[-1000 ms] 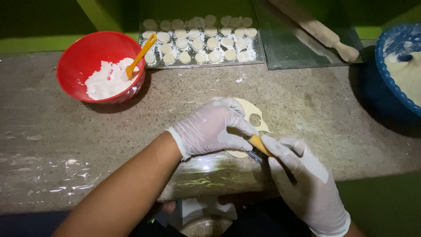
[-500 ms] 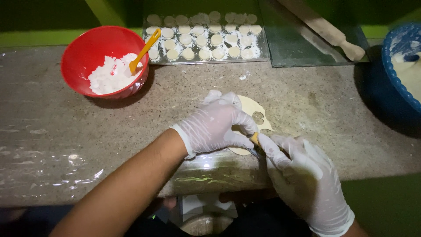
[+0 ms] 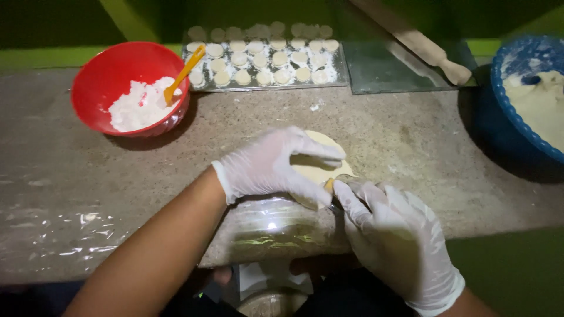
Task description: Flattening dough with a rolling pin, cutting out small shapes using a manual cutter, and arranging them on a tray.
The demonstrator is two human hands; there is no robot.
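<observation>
Pressing dough round (image 3: 320, 170), left hand (image 3: 273, 166); right hand (image 3: 388, 235) grips knife (image 3: 331, 186).

Both gloved hands meet palm-down, left hand (image 3: 273, 167) curled, right hand (image 3: 393, 235) seemingly pinching.

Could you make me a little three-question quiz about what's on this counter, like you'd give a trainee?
1. True or false: both hands wear thin white gloves.
2. What does the left hand rest on?
A. the rolling pin
B. the flat round of dough
C. the blue bowl
3. Fill in: the orange spoon stands in the ______ bowl of white powder.

Key
1. True; the right hand is gloved too, and pinches a small orange-handled tool at the dough's edge.
2. B.
3. Red: the red bowl sits beside the tray of small dough discs.
</observation>
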